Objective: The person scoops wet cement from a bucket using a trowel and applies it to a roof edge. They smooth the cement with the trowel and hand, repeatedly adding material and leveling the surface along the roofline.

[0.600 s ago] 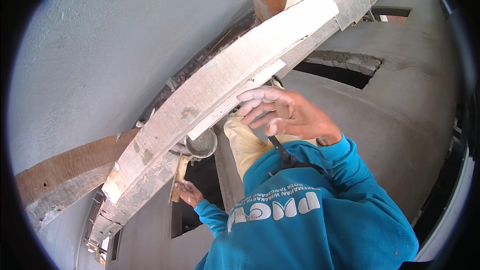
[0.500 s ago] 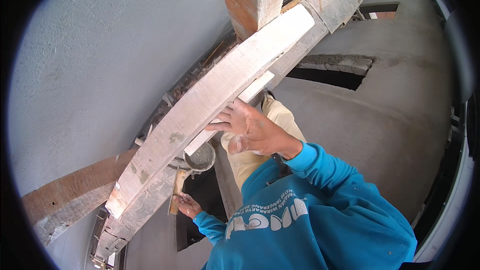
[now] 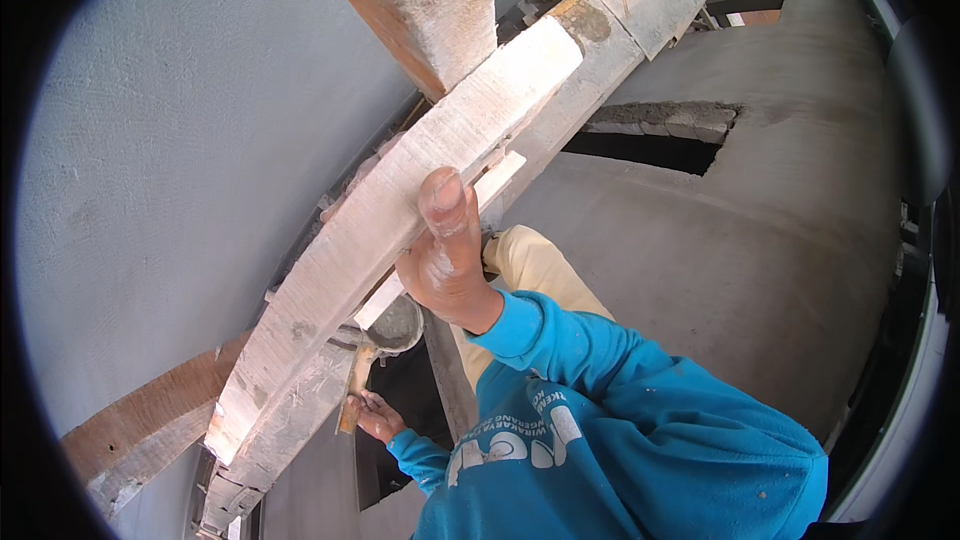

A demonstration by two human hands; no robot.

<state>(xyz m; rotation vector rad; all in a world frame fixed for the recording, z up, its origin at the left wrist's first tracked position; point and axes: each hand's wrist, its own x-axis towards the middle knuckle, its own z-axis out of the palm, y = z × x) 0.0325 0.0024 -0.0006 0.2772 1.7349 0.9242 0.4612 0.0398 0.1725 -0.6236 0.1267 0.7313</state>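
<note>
Long pale plank (image 3: 375,220) has the right hand (image 3: 445,260) at its right edge, thumb up, fingers hidden, so can't tell if it's really gripping. Left hand (image 3: 380,418) is clutching a small wooden piece (image 3: 358,380), bucket (image 3: 398,325) just beyond. Plank runs near left to far right; looks stiff, probably heavyish, maybe dusty-slick. I'd hold both long edges mid-length.

Soft daylight, glare on plank (image 3: 385,205), fisheye-bent edges

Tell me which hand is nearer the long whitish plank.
Right: the right hand is at the whitish plank's near edge, thumb over its face; the left hand is apart from it, holding a narrow wooden board.
</note>
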